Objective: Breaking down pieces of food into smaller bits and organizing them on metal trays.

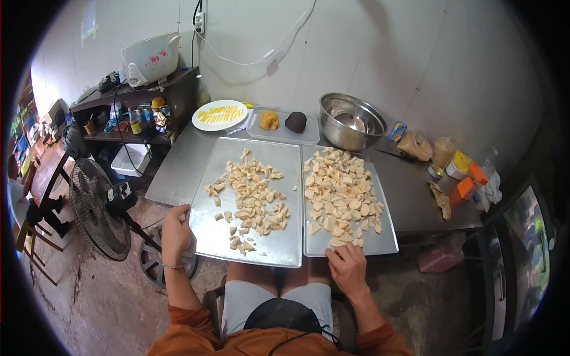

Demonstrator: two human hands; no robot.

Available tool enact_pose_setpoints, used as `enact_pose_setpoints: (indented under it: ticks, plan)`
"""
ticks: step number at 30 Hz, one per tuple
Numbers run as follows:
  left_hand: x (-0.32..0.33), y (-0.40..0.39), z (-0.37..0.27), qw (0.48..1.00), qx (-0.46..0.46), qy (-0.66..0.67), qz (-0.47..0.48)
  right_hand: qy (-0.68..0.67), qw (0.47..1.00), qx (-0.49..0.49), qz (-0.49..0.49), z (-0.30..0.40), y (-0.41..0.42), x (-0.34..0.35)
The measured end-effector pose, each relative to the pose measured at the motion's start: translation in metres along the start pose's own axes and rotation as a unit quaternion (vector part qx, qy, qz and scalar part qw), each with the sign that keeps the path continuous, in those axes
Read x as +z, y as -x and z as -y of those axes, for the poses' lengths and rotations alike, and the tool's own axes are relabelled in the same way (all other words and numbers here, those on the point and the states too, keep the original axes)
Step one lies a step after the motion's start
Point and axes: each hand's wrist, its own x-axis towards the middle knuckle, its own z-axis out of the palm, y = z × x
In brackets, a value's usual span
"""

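Two metal trays lie side by side before me, bearing pale, dry-looking chunks of food, perhaps bread. On the left metal tray (207,238), a loose heap of small broken pieces (256,196) covers the middle. Larger pieces (340,191), many with rounded edges, fill most of the right metal tray (387,242). My left hand (176,233) holds the left tray by its outer edge, thumb on top. At the near edge of the right tray is my right hand (349,267), its fingers curled over the rim beside the closest pieces; whether it grips the rim is hidden.
Behind the trays stand a white plate (240,123) of yellow strips, a plastic tray (280,135) with yellow and dark dough-like balls, and a steel bowl (331,118). Bagged powder (415,146) sits at right. A fan (98,209) stands at left; a person (20,196) sits beyond.
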Motion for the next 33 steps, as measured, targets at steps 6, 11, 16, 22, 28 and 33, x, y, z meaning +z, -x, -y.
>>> enact_pose_setpoints:
  ticks: [6,11,16,22,28,33]
  plan:
    - [-0.005,0.01,0.003,0.997,0.057,-0.045,-0.022,-0.012,1.0,-0.02,-0.007,-0.006,0.006,-0.001]
    - [-0.007,0.014,-0.002,0.999,0.003,-0.031,0.022,-0.02,0.999,0.001,-0.025,-0.006,0.019,-0.013]
    - [-0.007,0.013,-0.003,0.998,0.004,-0.059,0.038,-0.027,0.999,0.024,-0.039,-0.005,0.03,-0.016]
    - [-0.009,0.011,0.0,0.996,0.01,-0.059,0.064,-0.034,0.997,0.036,-0.064,-0.004,0.032,-0.011]
    - [-0.013,0.011,-0.003,0.995,-0.001,-0.051,0.087,-0.032,0.996,0.031,-0.071,-0.001,0.028,-0.008]
    - [-0.012,0.01,-0.012,0.994,-0.032,-0.017,0.106,-0.051,0.996,0.052,-0.049,0.002,0.02,-0.027]
